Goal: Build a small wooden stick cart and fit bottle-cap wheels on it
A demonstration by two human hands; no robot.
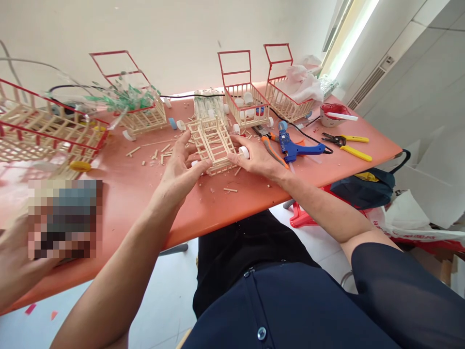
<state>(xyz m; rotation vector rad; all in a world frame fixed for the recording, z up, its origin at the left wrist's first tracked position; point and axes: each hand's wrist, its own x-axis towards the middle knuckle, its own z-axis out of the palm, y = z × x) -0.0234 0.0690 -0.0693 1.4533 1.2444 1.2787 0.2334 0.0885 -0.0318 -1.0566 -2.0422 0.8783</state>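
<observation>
A small unpainted cart of thin wooden sticks (pixel 217 140) rests on the orange table with white bottle-cap wheels at its near end. On its left side is my left hand (pixel 181 169), thumb at the near corner and fingers curved along the frame. My right hand (pixel 257 160) grips the right side, thumb on the edge beside a white cap (pixel 243 152). Just right of that hand lie orange-handled pliers (pixel 274 150) and a blue glue gun (pixel 300 147). Loose stick pieces (pixel 165 151) are scattered around the cart.
Red-rimmed stick carts stand behind, one with caps (pixel 250 114), one with plastic wrap (pixel 292 99), one with green strips (pixel 145 118). Yellow-handled wire strippers (pixel 347 145) and a red-stained cup (pixel 332 118) lie right. Another person's hand (pixel 18 261) is at left by a blurred object.
</observation>
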